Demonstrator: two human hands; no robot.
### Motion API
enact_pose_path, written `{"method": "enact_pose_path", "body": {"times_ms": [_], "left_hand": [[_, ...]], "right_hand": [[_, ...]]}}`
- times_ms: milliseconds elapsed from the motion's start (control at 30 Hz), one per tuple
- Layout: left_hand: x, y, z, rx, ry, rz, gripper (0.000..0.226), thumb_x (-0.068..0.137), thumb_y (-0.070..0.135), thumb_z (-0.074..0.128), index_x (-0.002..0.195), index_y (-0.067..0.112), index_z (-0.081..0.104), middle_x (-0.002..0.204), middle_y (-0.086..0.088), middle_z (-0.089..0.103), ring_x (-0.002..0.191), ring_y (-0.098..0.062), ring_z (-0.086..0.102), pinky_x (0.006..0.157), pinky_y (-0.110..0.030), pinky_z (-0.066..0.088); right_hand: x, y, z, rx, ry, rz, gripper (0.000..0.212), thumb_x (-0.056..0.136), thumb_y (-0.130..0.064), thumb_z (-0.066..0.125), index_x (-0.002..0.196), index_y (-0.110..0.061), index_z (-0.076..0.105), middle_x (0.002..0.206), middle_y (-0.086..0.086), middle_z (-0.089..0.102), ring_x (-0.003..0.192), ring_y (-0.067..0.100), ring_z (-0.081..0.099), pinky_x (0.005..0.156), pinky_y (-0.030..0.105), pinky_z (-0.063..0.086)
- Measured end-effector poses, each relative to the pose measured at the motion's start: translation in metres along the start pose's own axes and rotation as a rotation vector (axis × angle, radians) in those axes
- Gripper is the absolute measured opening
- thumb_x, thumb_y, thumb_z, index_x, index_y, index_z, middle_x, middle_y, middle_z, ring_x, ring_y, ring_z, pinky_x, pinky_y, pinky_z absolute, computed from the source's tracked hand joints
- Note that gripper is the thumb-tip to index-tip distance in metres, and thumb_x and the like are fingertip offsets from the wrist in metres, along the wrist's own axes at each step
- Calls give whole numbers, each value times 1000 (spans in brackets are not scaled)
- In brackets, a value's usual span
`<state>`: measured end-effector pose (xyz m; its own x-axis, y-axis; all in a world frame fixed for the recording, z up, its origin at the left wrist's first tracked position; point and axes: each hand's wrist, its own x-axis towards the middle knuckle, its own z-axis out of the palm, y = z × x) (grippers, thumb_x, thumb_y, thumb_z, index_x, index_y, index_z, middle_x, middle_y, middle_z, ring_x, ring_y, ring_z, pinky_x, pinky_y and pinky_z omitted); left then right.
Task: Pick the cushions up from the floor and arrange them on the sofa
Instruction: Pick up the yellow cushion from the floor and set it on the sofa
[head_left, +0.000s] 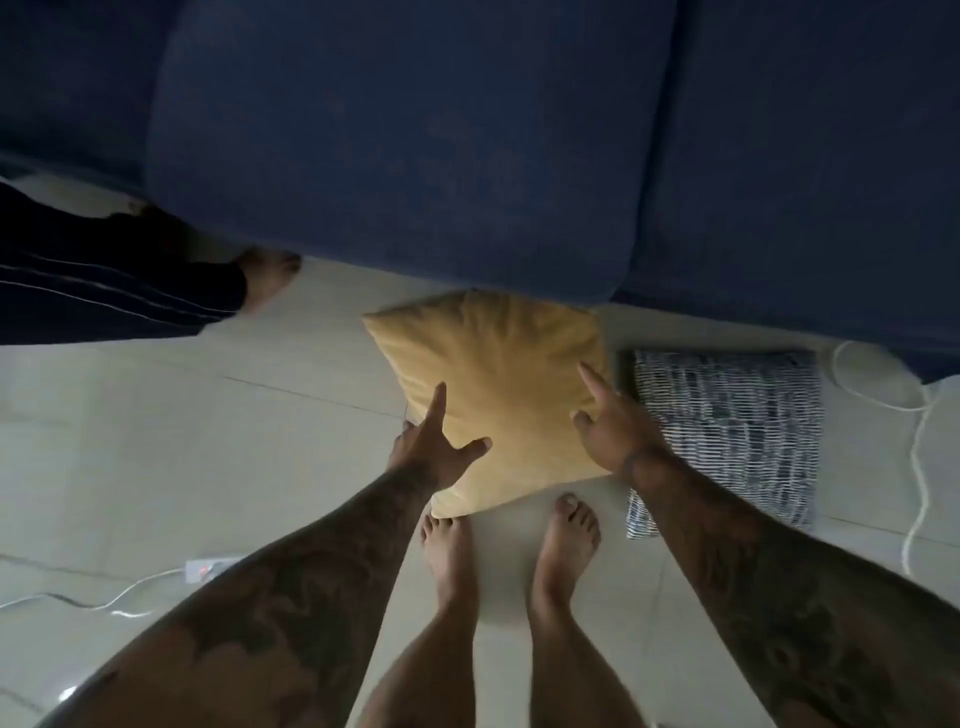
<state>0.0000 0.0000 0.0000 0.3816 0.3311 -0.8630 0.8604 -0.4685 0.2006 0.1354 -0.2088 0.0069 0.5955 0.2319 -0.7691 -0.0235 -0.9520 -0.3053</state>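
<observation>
The yellow cushion (498, 395) is being flanked by two spread hands — the left hand (431, 452) at its left edge, the right hand (613, 431) at its right, neither closed on it. It is lying on the floor (208, 441), just near the sofa (415, 130) — a striped cushion (737, 431) beside it, right.

Pale tiled floor (208, 441), white cable (919, 452), power strip (208, 567), bystander's bare foot (267, 278)

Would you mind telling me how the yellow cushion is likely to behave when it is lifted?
The yellow cushion looks puffy and creased, so probably soft and light. Held at both sides by the left hand and right hand, it may sag slightly between them.
</observation>
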Motion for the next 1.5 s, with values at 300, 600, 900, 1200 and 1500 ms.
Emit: {"method": "enact_pose_path", "body": {"times_ms": [300,600,900,1200,1500], "left_hand": [[152,-34,83,-201,68,-60,146,59,82,83,152,60,-29,167,-22,10,147,-46,33,115,-55,40],[145,-54,80,-375,113,117,147,48,81,88,154,65,-12,164,-12,22,149,-35,32,116,-50,35],[16,-72,44,-193,269,79,146,33,104,69,152,71,-9,124,5,26,103,-23,43,94,-43,49],[-128,-53,-24,-70,304,86,149,30,106,66,155,68,-5,111,8,22,93,-20,45,81,-34,42],[-250,6,-139,7,313,184,144,37,109,61,157,63,-4,124,5,26,104,-18,41,92,-46,54]], "right_hand": [[149,39,73,-47,-69,14,124,73,-82,76,163,-60,-5,176,23,10,161,45,18,128,58,25],[146,46,88,134,-113,-83,135,60,-76,87,164,-57,1,163,18,29,147,42,42,118,48,38],[24,34,71,158,-97,-25,141,48,-84,87,164,-55,11,128,5,38,125,40,56,107,45,49],[-123,-3,14,171,-20,-4,141,52,-86,84,162,-57,0,120,0,30,122,36,55,108,53,51],[-244,-70,-96,246,87,6,141,57,-82,85,166,-50,2,145,12,35,130,37,53,110,57,48]]}}
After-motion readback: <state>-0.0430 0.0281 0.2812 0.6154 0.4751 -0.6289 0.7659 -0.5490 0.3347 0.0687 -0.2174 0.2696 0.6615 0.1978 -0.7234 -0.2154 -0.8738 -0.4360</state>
